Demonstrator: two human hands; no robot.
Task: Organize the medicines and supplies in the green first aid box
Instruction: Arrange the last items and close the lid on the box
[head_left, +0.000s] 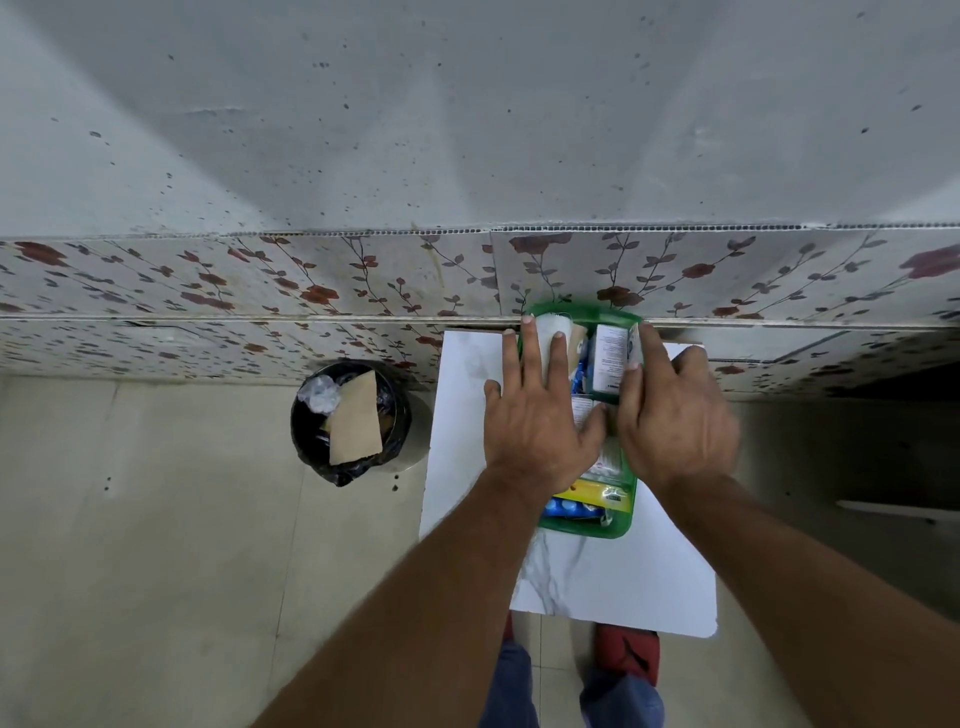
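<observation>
The green first aid box (586, 530) lies lengthwise on a small white marble-pattern table (602, 582), its far end against the wall. My left hand (535, 431) lies flat over the box's left half, fingers spread across a white bandage roll (543, 332) at the far end. My right hand (675, 421) is at the box's right side, thumb and index finger pinching a white printed medicine carton (609, 358) standing inside. At the near end lie a yellow packet (589, 491) and a blue blister strip (563, 507). The box's middle is hidden under my hands.
A black-lined waste bin (350, 421) with a brown card and crumpled plastic stands on the floor left of the table. A floral-tiled wall (311, 291) rises behind. My feet in red footwear (628, 652) are at the table's near edge.
</observation>
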